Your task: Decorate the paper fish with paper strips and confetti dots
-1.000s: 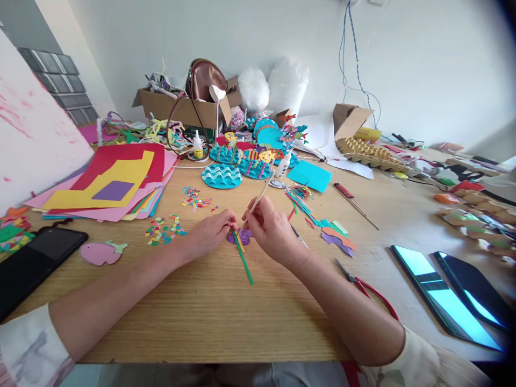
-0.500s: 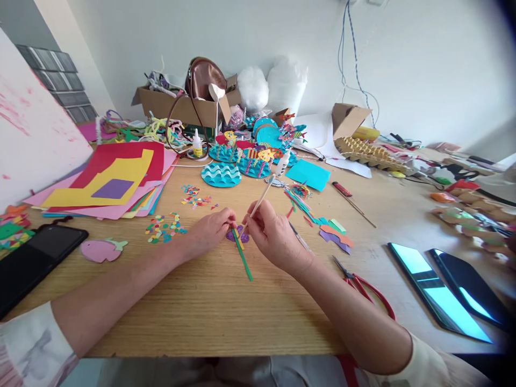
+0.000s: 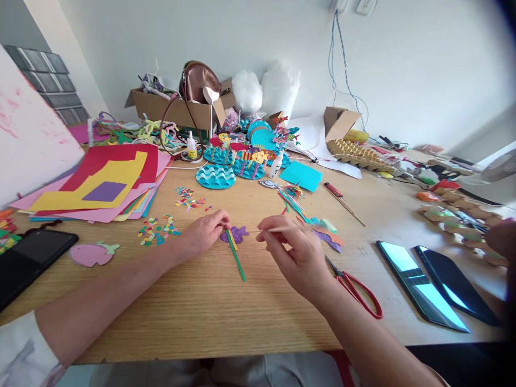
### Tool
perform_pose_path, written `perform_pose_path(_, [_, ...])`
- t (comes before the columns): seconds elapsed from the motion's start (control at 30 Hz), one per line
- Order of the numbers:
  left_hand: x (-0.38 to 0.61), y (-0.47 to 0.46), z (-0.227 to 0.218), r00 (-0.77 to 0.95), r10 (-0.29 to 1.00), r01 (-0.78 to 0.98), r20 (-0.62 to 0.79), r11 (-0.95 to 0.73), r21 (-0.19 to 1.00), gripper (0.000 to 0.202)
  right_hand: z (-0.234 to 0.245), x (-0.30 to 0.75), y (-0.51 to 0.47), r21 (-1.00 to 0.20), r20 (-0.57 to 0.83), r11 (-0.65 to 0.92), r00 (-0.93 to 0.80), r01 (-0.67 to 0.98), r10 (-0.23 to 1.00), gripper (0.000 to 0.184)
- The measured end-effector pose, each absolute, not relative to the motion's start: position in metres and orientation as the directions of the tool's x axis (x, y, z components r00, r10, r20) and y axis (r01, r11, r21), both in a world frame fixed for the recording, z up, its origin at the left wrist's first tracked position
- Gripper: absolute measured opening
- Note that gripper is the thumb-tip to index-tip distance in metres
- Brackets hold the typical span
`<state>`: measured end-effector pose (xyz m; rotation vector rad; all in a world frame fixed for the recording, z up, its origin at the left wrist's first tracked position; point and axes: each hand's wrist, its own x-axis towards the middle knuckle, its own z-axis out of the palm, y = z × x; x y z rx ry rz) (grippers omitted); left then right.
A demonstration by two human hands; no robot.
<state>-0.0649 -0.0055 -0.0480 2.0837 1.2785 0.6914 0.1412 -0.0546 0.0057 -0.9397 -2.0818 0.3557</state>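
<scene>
Head view: the left hand (image 3: 203,234), fingertips together, pinches a green strip (image 3: 237,262), probably best held still, over the purple fish (image 3: 239,233) beside it, while the half-curled right hand (image 3: 298,252) grips a pale stick (image 3: 276,230)

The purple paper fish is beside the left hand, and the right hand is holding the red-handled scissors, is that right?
Not quite: the right hand holds a thin stick; the red-handled scissors lie on the table, as the head view shows. The purple paper fish is indeed beside the left hand.
</scene>
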Motion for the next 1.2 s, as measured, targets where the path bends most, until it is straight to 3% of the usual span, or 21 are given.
perform_pose_path(0.1, [-0.068, -0.006, -0.046, 0.407, 0.904, 0.559, 0.129, -0.358, 0.748, 0.014, 0.009, 0.166, -0.063, -0.506, 0.643, 0.688, -0.304, 0.52, 0.703, 0.015])
perform_pose_path(0.2, [-0.07, -0.006, -0.043, 0.365, 0.913, 0.494, 0.182, -0.356, 0.793, 0.017, 0.008, 0.19, -0.066, -0.658, 0.56, 0.567, -0.181, 0.495, 0.808, 0.017])
perform_pose_path(0.33, [-0.069, -0.01, -0.036, 0.298, 0.925, 0.286, 0.235, -0.322, 0.903, 0.02, 0.008, 0.211, -0.065, -0.863, 0.396, 0.385, -0.033, 0.327, 0.918, 0.015])
perform_pose_path(0.43, [-0.064, -0.017, -0.028, 0.249, 0.961, 0.032, 0.122, -0.135, 0.99, 0.017, 0.007, 0.218, -0.064, -0.933, 0.286, 0.291, -0.058, 0.212, 0.957, 0.019])
perform_pose_path(0.53, [-0.053, -0.025, -0.024, 0.259, 0.963, -0.259, -0.074, 0.143, 0.955, 0.014, -0.001, 0.215, -0.063, -0.993, 0.114, 0.113, -0.039, -0.018, 0.993, 0.015])
perform_pose_path(0.6, [-0.039, -0.033, -0.026, 0.188, 0.97, -0.398, -0.152, 0.217, 0.891, 0.013, -0.012, 0.205, -0.062, -0.961, -0.068, -0.066, 0.0, -0.268, 0.998, 0.013])
perform_pose_path(0.7, [-0.011, -0.053, -0.033, -0.079, 0.978, -0.506, -0.195, 0.129, 0.853, 0.01, -0.029, 0.183, -0.06, -0.831, -0.247, -0.196, 0.03, -0.521, 0.969, 0.017])
perform_pose_path(0.8, [0.012, -0.078, -0.04, 0.05, 0.986, -0.352, -0.156, 0.164, 0.922, 0.005, -0.042, 0.165, -0.056, -0.791, -0.281, -0.196, 0.059, -0.579, 0.958, 0.021])
perform_pose_path(0.9, [0.021, -0.098, -0.046, 0.214, 0.976, 0.086, 0.033, -0.052, 0.995, 0.016, -0.048, 0.159, -0.05, -0.872, -0.2, -0.115, 0.131, -0.476, 0.971, 0.021])
perform_pose_path(1.0, [0.02, -0.108, -0.05, 0.423, 0.883, 0.441, 0.205, -0.398, 0.805, 0.032, -0.046, 0.167, -0.054, -0.992, 0.056, 0.083, 0.262, -0.094, 0.963, 0.017])
perform_pose_path(1.1, [0.017, -0.11, -0.052, 0.584, 0.787, 0.569, 0.2, -0.572, 0.591, 0.031, -0.037, 0.179, -0.078, -0.894, 0.342, 0.235, 0.241, 0.382, 0.908, 0.01])
perform_pose_path(1.2, [0.015, -0.107, -0.052, 0.622, 0.766, 0.63, 0.159, -0.611, 0.478, 0.031, -0.031, 0.185, -0.112, -0.729, 0.402, 0.328, -0.012, 0.6, 0.916, 0.01])
